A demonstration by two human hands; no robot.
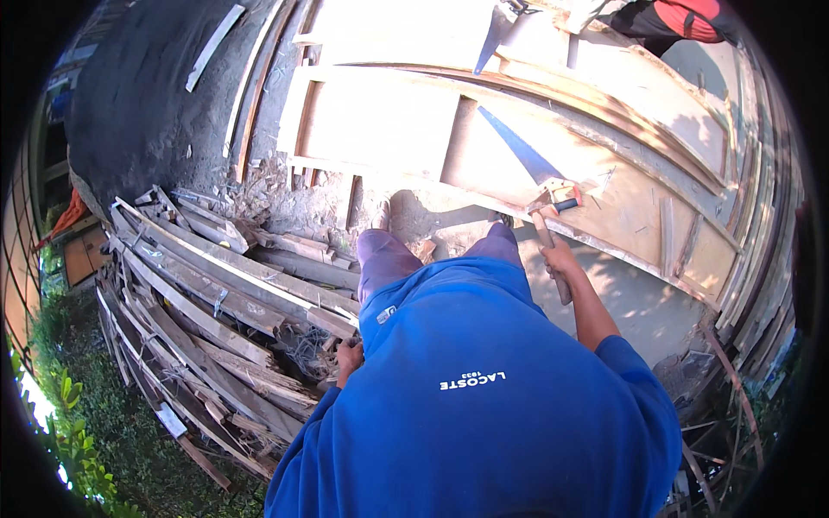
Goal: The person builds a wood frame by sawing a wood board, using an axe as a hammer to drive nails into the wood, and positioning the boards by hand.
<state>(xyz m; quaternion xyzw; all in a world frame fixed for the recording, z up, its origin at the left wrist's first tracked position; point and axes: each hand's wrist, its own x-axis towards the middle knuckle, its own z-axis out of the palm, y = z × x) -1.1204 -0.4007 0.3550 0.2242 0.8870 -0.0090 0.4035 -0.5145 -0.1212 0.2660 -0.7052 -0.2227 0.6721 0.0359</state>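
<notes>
My right hand (561, 259) is wrapped round the wooden handle of a hammer (542, 230), whose head (566, 205) is up by the saw grip. A handsaw (522, 148) with a blue blade lies on a framed wooden panel (371, 121) in front of me. Low at my left side, my left hand (349, 356) is closed, its fingers curled beside a tangle of wire or nails (304, 347) at the edge of a pile of old boards (207, 293). Whatever those fingers hold, if anything, is too small to make out.
A second blue-bladed saw (490, 39) lies further off, near another person in red and black clothing (691, 17). Long wooden strips (751, 190) are stacked along the right. Black sheeting (129, 104) covers the ground at far left; green plants (78, 423) grow below the pile.
</notes>
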